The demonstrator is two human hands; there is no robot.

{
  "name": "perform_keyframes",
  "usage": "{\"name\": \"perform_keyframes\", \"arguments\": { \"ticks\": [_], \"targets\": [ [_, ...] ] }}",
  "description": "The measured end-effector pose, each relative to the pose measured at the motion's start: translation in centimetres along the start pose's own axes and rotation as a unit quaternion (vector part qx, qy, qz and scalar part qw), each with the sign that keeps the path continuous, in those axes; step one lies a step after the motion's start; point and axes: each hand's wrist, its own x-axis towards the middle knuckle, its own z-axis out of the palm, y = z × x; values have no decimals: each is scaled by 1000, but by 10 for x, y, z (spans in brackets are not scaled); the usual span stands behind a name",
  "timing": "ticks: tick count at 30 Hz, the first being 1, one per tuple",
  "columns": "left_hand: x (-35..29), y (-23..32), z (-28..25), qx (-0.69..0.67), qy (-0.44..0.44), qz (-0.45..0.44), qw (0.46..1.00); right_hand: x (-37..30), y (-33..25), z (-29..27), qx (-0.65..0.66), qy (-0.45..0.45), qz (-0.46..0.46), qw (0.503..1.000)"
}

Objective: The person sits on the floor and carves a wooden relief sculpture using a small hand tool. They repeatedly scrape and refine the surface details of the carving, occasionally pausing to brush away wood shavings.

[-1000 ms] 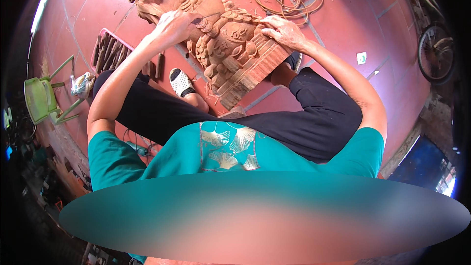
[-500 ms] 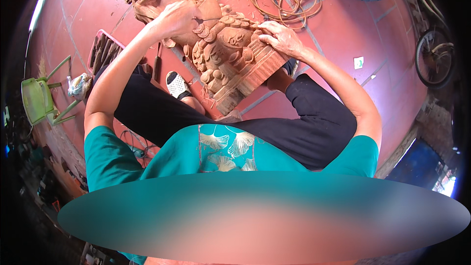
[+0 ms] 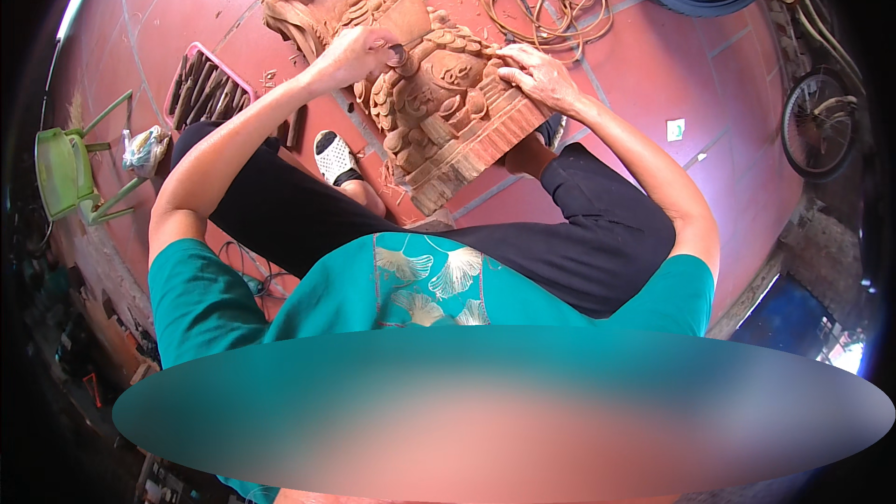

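Brown wood carving [image 3: 443,98] is lying over red tiled floor [image 3: 756,93], in front of the person and between the 2 legs, base end facing the body. Left hand [image 3: 359,58] is hovering at the carving's left side, fingers curling closed around 1 slim dark tool [image 3: 397,54]; tip is blurring, cannot tell if it is touching wood. Right hand [image 3: 541,79] is resting on the carving's right edge by the base, fingers lying loosely parted, thumb apart. Pink tray [image 3: 229,68] is holding several stick-like tools [image 3: 201,93], left of carving. Green chair [image 3: 61,175] is standing farther left of it. Dark wheel [image 3: 698,6] is lying well right of carving.
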Motion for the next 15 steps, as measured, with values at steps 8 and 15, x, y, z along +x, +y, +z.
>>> {"name": "perform_keyframes", "arguments": {
  "ticks": [8, 15],
  "targets": [
    [4, 13, -19, 219, 2, 87, 972, -1, 2, 2, -8, -3, 15, 1000],
    [27, 43, -41, 288, -65, 77, 952, -1, 0, 0, 10, -1, 0, 1000]
  ]
}}
